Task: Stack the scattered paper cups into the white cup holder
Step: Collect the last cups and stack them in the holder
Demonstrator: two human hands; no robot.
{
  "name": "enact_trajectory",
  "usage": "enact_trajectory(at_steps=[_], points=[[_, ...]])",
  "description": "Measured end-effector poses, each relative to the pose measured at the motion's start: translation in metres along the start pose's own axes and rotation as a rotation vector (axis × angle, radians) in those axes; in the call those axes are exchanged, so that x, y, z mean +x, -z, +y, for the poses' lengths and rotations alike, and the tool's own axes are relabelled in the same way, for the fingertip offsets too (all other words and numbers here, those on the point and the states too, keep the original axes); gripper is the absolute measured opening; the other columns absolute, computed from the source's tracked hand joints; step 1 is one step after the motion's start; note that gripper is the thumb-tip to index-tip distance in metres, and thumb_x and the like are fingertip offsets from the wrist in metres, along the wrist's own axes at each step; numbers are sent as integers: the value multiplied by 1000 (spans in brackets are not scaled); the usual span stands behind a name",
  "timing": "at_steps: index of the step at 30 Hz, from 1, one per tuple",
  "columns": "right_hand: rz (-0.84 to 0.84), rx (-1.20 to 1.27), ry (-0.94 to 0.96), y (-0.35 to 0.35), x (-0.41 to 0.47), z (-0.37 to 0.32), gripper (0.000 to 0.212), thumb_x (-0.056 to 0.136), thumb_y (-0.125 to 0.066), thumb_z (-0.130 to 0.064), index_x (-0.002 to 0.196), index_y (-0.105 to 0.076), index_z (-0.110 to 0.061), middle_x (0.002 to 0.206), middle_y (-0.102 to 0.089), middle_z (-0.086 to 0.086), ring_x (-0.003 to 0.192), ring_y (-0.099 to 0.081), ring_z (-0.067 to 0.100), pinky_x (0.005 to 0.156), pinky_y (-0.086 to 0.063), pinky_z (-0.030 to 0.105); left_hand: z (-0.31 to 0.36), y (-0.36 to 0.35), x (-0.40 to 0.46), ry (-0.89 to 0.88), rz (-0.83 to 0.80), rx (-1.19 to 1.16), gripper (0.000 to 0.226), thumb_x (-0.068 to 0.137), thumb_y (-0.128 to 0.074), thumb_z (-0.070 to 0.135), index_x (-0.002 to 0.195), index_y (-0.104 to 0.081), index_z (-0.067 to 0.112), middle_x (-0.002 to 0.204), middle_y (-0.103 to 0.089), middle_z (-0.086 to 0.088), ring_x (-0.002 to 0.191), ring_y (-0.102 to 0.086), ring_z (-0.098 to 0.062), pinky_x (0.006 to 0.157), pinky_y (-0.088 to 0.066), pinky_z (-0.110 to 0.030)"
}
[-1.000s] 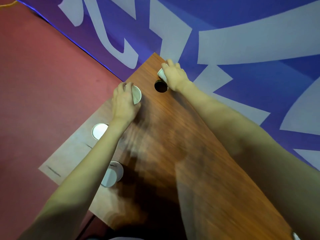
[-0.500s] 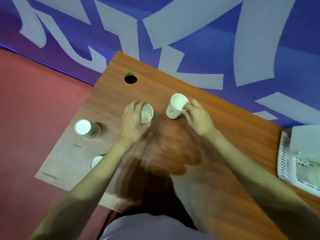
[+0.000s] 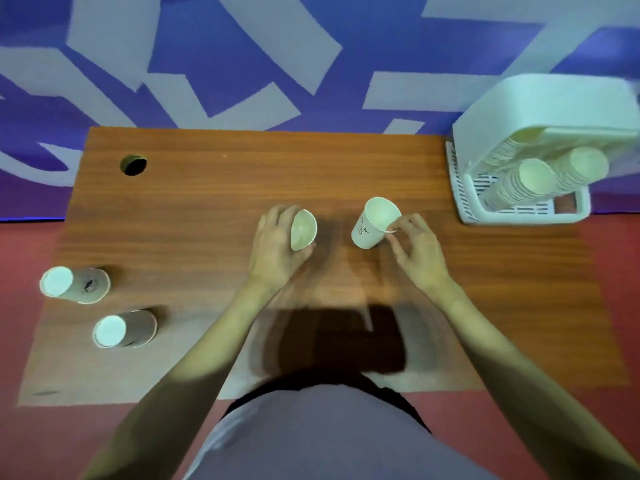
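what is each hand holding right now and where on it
Left hand grips a paper cup around its side. Right hand pinches the other cup at its rim with the fingers.

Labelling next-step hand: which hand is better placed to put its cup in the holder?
Right. The right hand pinches a white paper cup by the rim, nearer the white plastic cup holder at the table's right edge; the left hand is farther.
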State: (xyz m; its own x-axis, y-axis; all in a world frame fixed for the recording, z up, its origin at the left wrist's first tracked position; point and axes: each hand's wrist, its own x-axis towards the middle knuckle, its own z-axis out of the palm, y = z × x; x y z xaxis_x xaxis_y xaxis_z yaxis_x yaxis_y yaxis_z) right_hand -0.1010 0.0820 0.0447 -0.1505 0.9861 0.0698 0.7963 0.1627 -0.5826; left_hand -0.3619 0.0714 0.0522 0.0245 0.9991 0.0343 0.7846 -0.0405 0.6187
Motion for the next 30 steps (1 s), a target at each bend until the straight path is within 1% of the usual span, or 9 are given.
enact_trajectory(at_steps=[5, 8, 10, 13, 16, 18, 22, 28, 30], points=[[55, 11, -90, 35, -37, 55, 11, 86, -63, -8, 97, -64, -6, 101, -56, 8, 91, -60, 29, 72, -50, 40, 67, -36, 1, -69, -59, -7, 62, 71, -80, 25, 125, -54, 12, 126, -51, -9, 111, -48, -29, 91, -38, -32], [111, 23, -86, 59, -49, 83, 12, 86, -61, -7, 97, -64, -6, 102, -57, 9, 92, -60, 30, 74, -50, 42, 99, -52, 6, -115, -61, -17, 60, 72, -79, 25, 124, -54, 12, 126, -51, -8, 112, -48, -28, 92, -35, -27], [201, 25, -68, 77, -54, 100, 12, 88, -60, -9, 99, -65, -5, 101, -58, 10, 93, -60, 29, 78, -49, 40, 116, -61, 12, -141, -65, -8, 59, 72, -78, 25, 124, -53, 13, 126, -51, -8, 112, -48, -27, 92, -32, -24], [411, -3, -50, 104, -53, 122, 14, 91, -59, -11, 100, -68, -5, 100, -60, 12, 93, -59, 28, 82, -47, 33, 138, -75, 19, -176, -55, 16, 59, 71, -79, 25, 123, -54, 13, 124, -53, -7, 112, -49, -26, 96, -34, -27], [611, -63, -45, 135, -41, 150, 15, 93, -60, -14, 97, -71, -6, 97, -63, 15, 90, -59, 30, 81, -41, 19, 157, -87, 24, -185, -68, 19, 58, 71, -79, 25, 123, -54, 14, 125, -52, -5, 111, -49, -25, 93, -31, -20], [670, -95, -50, 152, -28, 167, 15, 93, -60, -15, 97, -72, -8, 95, -64, 15, 89, -59, 30, 78, -38, 19, 168, -91, 28, -202, -75, 15, 59, 72, -79, 25, 124, -54, 15, 125, -52, -4, 110, -48, -25, 93, -31, -20], [678, -126, -51, 170, -7, 190, 15, 92, -61, -19, 97, -73, -11, 94, -64, 12, 87, -52, 24, 76, -33, 19, 193, -94, 46, -265, -39, 12, 61, 72, -78, 27, 126, -52, 14, 126, -51, -5, 111, -48, -24, 93, -32, -21], [502, -194, -31, 165, 7, 216, 17, 90, -59, -18, 99, -73, -12, 93, -64, 11, 90, -55, 34, 76, -41, 35, 221, -98, 74, -307, 16, 23, 60, 74, -76, 30, 127, -52, 14, 127, -51, -5, 113, -48, -24, 94, -35, -25], [447, -212, -27, 162, 11, 220, 18, 90, -57, -14, 101, -71, -10, 94, -64, 12, 89, -54, 35, 76, -40, 36, 231, -99, 82, -314, 21, 7, 59, 76, -74, 32, 127, -51, 14, 127, -51, -5, 113, -48, -24, 95, -35, -25]])
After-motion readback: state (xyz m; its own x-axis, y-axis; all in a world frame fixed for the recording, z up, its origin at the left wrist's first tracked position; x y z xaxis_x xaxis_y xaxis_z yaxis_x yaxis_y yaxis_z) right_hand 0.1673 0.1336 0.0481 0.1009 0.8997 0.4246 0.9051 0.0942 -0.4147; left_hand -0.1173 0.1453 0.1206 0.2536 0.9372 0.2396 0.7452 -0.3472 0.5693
